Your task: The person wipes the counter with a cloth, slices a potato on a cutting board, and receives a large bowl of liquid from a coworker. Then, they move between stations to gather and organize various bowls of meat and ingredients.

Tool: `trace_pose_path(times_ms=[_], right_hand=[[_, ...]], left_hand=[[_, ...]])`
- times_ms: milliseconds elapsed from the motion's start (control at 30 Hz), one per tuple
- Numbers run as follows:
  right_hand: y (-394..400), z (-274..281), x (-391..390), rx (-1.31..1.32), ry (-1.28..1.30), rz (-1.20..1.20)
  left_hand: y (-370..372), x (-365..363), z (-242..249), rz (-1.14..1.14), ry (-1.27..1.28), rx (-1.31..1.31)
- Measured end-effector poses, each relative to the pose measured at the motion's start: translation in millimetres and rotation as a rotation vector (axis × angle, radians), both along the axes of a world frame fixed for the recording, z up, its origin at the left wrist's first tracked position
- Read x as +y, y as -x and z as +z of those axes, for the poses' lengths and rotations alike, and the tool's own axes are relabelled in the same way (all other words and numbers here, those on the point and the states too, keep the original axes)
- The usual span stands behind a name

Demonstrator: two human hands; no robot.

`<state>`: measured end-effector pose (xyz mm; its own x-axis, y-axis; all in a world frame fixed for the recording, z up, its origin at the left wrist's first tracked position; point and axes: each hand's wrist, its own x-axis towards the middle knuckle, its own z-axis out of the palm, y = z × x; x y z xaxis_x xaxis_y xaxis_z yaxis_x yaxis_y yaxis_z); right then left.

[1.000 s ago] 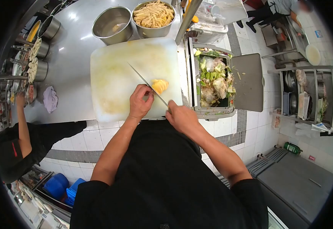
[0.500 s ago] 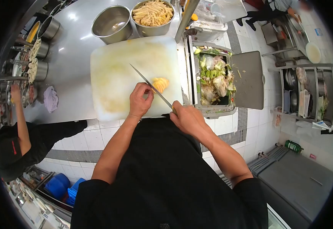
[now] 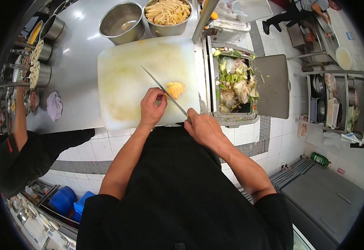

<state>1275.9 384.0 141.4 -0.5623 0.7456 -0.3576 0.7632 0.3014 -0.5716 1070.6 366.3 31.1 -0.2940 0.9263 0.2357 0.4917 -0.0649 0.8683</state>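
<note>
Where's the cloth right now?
In the head view, the cloth lies crumpled on the steel counter, left of the cutting board, near its front edge.

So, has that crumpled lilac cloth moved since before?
No; judged by the front edge of the shiny steel counter, the crumpled lilac cloth lies in the same place.

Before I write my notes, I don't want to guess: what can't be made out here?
Handle of the knife: head view, mostly covered by the right hand.
Inside of the left hand: head view, curled fingers hide it.
Bottom of the bin: head view, mostly hidden by scraps.
</note>
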Motion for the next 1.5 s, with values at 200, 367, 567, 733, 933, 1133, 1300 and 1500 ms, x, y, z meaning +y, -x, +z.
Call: trace_pose_path(times_ms=[200, 367, 567, 733, 933, 1133, 1300, 1500], right_hand=[[9, -4, 4, -0.009, -0.011, 0.008], [23, -27, 8, 0.004, -0.023, 0.014], [30, -53, 13, 0.053, -0.057, -0.049], [-10, -19, 12, 0.161, 0.001, -0.264], [-94, -35, -6, 0.019, 0.031, -0.52], [-103, -72, 5, -0.018, 0.11, -0.464], [-84, -77, 43, 0.136, 0.091, -0.46], [-168, -52, 5, 0.35, -0.193, -0.869]], left_hand=[[0, 0, -1, 0.0, 0.026, -0.021], [0, -1, -1, -0.001, 0.023, -0.031], [-2, -2, 1, 0.004, 0.045, 0.007], [-4, 0, -6, -0.02, 0.018, 0.029], [-6, -2, -5, -0.049, 0.032, 0.163], [-9, 1, -11, -0.013, 0.049, 0.208], [-12, 0, -9, 0.012, 0.004, 0.197], [-1, 1, -32, -0.049, -0.061, 0.135]])
